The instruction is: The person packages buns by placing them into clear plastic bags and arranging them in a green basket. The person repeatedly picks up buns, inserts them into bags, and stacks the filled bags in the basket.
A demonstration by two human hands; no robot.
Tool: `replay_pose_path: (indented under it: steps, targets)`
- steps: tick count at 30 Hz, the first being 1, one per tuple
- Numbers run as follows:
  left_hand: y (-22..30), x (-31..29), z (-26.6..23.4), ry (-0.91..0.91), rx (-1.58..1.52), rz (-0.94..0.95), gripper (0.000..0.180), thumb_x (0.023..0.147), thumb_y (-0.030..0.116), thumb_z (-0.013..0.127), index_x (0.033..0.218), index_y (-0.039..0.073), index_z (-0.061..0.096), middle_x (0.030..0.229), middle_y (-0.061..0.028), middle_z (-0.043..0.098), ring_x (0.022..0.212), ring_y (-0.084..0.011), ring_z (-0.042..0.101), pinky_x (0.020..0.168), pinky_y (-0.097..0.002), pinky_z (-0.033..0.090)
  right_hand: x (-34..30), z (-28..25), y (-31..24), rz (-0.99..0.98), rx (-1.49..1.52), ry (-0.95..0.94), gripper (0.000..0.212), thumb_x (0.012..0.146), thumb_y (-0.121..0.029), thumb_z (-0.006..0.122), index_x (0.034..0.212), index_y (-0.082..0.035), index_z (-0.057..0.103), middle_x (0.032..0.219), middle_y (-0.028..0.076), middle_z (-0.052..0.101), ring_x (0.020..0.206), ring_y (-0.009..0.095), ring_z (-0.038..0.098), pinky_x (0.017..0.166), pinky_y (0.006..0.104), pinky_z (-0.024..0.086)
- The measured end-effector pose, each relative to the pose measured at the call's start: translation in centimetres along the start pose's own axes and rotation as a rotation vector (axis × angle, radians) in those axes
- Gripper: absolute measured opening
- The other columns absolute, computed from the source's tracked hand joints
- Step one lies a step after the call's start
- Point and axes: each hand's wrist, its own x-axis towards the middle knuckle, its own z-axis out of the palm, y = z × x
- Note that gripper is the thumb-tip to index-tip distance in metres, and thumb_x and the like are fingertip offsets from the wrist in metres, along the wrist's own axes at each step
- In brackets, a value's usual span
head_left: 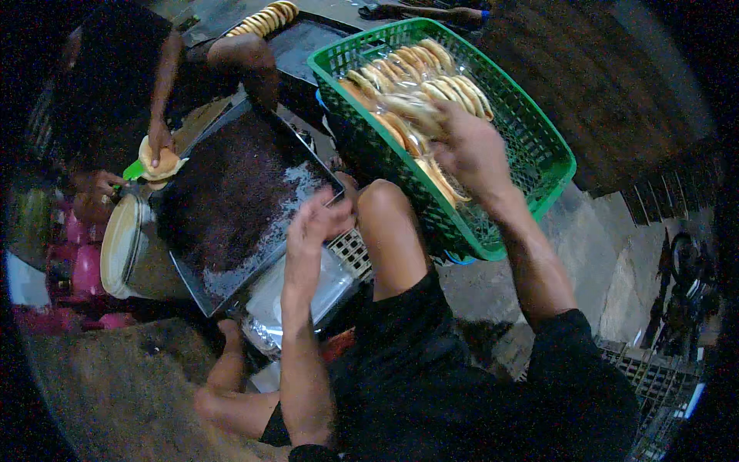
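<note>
My right hand (473, 150) reaches into a green plastic basket (566, 165), shut on a bagged bun (412, 109); both are blurred by motion. Below and around it, rows of flat round buns (462, 96) in clear plastic stand on edge inside the basket. My left hand (315, 215) hovers near the corner of a metal tray (202, 296), its fingers apart and smeared, with nothing seen in them. Dark crumbly filling (231, 192) covers most of the tray. A stack of clear plastic bags (300, 292) lies beneath my left forearm.
Across the tray, a co-worker's hand (160, 146) holds a split bun (159, 163), and their other hand holds a green spreader (134, 170). A pale bucket (119, 246) stands beside the tray. Behind, another tray (308, 46) bears a row of buns (264, 18).
</note>
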Motion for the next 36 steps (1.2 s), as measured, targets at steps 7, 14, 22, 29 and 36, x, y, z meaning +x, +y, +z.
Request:
replay_pose_path:
  steps: [7, 14, 22, 29, 36]
  targets:
    - [-12.6, -6.3, -8.4, 0.056, 1.381, -0.52, 0.06, 0.085, 0.059, 0.065, 0.09, 0.0, 0.072, 0.083, -0.0196, 0.071, 0.071, -0.0339, 0.069, 0.069, -0.0451, 0.053, -1.9, 5.8, 14.7, 0.208, 0.02, -0.259, 0.064, 0.091, -0.038, 0.062, 0.141, -0.006, 0.037, 0.107, 0.024, 0.064, 0.102, 0.043, 0.062, 0.087, 0.0495, 0.049]
    - [-7.0, -8.9, -6.5, 0.344, 0.477, -0.215, 0.027, 0.091, 0.031, 0.065, 0.089, 0.005, 0.074, 0.072, -0.0112, 0.07, 0.058, -0.0224, 0.066, 0.058, -0.034, 0.051, -2.6, 7.7, -11.4, -0.403, 0.331, -0.643, 0.047, 0.085, -0.037, 0.071, 0.117, -0.004, 0.058, 0.102, 0.023, 0.067, 0.093, 0.043, 0.064, 0.08, 0.0466, 0.052]
    - [-6.5, -6.5, -9.1, 0.563, -0.821, -0.058, 0.036, 0.092, 0.039, 0.068, 0.094, 0.002, 0.069, 0.082, -0.0085, 0.072, 0.075, -0.0212, 0.07, 0.068, -0.0353, 0.056, -4.3, 12.4, -14.3, 0.212, 1.201, -0.579, 0.015, 0.097, -0.015, 0.06, 0.095, 0.0, 0.06, 0.076, 0.005, 0.063, 0.068, 0.013, 0.063, 0.059, 0.0269, 0.052]
    - [-1.4, -4.8, -13.2, 0.934, -0.393, 0.239, 0.026, 0.092, 0.027, 0.07, 0.09, 0.001, 0.07, 0.082, -0.0068, 0.07, 0.069, -0.0139, 0.063, 0.064, -0.0297, 0.048, -2.4, 13.9, -18.0, 0.394, 1.45, -0.585, 0.033, 0.1, -0.031, 0.055, 0.081, -0.003, 0.059, 0.074, 0.006, 0.061, 0.059, 0.013, 0.058, 0.05, 0.0258, 0.045]
    - [-1.1, -14.2, -28.6, 1.54, -0.75, 0.37, 0.069, 0.093, 0.06, 0.052, 0.127, -0.001, 0.052, 0.123, -0.0143, 0.062, 0.111, -0.0241, 0.06, 0.089, -0.0334, 0.048, 1.3, 25.9, -31.1, -0.103, 0.994, -0.273, 0.079, 0.09, -0.029, 0.066, 0.15, -0.01, 0.018, 0.119, 0.019, 0.067, 0.099, 0.041, 0.066, 0.089, 0.0472, 0.051]
